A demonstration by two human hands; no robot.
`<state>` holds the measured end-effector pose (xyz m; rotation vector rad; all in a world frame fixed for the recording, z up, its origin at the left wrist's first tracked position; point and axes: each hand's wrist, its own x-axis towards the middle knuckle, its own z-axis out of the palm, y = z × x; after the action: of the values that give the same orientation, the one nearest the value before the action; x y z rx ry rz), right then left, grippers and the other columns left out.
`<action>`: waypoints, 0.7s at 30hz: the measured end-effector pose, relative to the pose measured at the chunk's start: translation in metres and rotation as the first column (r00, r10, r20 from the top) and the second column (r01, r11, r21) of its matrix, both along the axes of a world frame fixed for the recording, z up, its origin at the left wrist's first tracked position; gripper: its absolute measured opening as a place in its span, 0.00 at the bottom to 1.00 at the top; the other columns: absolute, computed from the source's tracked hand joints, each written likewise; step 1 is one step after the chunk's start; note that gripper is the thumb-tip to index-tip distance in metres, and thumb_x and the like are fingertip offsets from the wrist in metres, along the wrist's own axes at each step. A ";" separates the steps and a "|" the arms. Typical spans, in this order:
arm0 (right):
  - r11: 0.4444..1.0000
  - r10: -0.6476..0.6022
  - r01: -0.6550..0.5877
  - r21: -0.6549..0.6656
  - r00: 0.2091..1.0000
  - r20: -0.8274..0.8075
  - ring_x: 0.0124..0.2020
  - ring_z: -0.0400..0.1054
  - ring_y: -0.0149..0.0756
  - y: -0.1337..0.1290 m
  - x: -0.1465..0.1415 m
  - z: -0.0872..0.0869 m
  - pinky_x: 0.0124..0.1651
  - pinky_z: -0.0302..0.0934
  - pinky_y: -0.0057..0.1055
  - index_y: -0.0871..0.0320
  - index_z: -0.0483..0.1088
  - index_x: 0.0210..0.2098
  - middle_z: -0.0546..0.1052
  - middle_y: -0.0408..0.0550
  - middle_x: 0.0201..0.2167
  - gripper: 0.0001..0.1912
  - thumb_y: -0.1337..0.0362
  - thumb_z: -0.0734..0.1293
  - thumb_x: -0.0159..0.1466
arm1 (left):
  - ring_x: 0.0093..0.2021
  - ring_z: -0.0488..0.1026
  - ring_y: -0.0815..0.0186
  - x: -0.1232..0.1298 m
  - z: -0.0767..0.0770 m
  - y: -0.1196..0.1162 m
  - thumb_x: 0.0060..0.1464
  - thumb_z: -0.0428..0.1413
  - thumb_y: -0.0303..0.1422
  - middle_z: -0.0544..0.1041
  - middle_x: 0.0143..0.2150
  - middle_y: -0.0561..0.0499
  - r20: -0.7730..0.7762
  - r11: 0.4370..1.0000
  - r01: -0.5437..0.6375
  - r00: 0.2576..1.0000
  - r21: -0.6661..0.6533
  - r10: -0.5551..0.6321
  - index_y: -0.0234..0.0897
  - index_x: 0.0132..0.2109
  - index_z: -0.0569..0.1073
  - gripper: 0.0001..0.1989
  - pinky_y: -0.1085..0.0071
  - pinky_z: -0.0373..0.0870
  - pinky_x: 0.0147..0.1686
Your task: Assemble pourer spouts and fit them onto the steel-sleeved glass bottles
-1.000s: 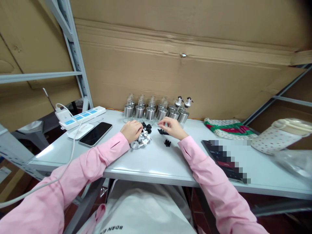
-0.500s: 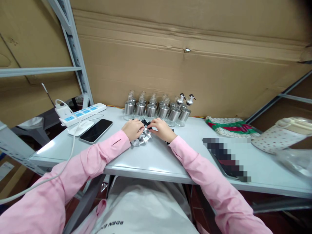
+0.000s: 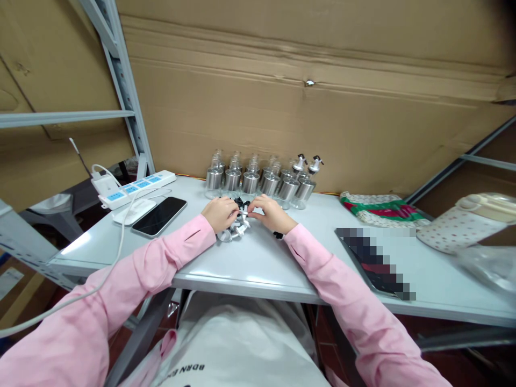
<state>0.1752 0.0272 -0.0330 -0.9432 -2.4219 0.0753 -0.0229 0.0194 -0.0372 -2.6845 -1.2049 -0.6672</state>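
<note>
The far side of the worktop (image 3: 250,263) is closed off by a tall brown cardboard wall (image 3: 342,134), which is crossed by horizontal creases and pierced by a small hole (image 3: 309,83). At the left, more cardboard (image 3: 52,64) is seen behind a grey metal upright (image 3: 123,80) and a crossbar (image 3: 64,118). Another metal bar (image 3: 489,164) is set at the far right. Light is reflected off the pale, glossy worktop. Below, reddish-brown floor (image 3: 328,352) is glimpsed.

Table (image 3: 250,266) (glossy) bearing bottles (image 3: 270,184), white parts (image 3: 241,230).
</note>
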 end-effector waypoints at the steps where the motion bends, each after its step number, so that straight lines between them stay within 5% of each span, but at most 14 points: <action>1: 1.000 0.000 0.000 -0.015 1.000 -0.031 0.34 0.62 0.34 0.000 0.002 0.002 0.41 0.56 0.31 0.59 0.70 0.29 0.74 0.46 0.30 0.03 0.66 0.66 0.58 | 0.39 0.69 0.61 0.000 0.000 0.000 0.55 0.48 0.29 0.77 0.35 0.49 0.008 1.000 0.001 1.000 0.002 -0.001 0.35 0.35 0.72 0.08 0.66 0.61 0.37; 11: 0.970 -0.174 0.104 -0.219 0.928 -0.329 0.31 0.67 0.32 -0.010 0.009 0.015 0.36 0.55 0.29 0.59 0.72 0.28 0.77 0.46 0.29 0.08 0.60 0.67 0.55 | 0.39 0.70 0.63 -0.001 0.002 -0.002 0.54 0.53 0.37 0.77 0.35 0.50 0.150 0.996 0.040 0.987 0.075 -0.051 0.36 0.35 0.72 0.09 0.66 0.60 0.39; 17: 0.942 -0.171 0.018 -0.335 0.886 -0.431 0.30 0.65 0.31 -0.010 0.008 0.016 0.34 0.55 0.29 0.61 0.70 0.28 0.75 0.46 0.28 0.14 0.55 0.66 0.54 | 0.38 0.71 0.64 -0.002 0.004 -0.004 0.56 0.51 0.36 0.77 0.35 0.50 0.211 0.980 0.072 0.971 0.183 -0.111 0.35 0.35 0.71 0.09 0.67 0.61 0.38; 21: 0.864 -0.159 -0.136 -0.484 0.840 -0.519 0.29 0.64 0.30 -0.011 0.007 0.016 0.33 0.56 0.28 0.60 0.67 0.29 0.73 0.45 0.28 0.18 0.51 0.67 0.51 | 0.39 0.71 0.64 -0.002 0.004 -0.005 0.57 0.49 0.35 0.76 0.39 0.48 0.234 0.945 0.147 0.947 0.292 -0.220 0.34 0.42 0.70 0.10 0.68 0.62 0.39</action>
<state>0.1823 0.0163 -0.0165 -0.9822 -1.8720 0.8984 -0.0246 0.0147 -0.0330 -2.5515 -0.8360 -1.1585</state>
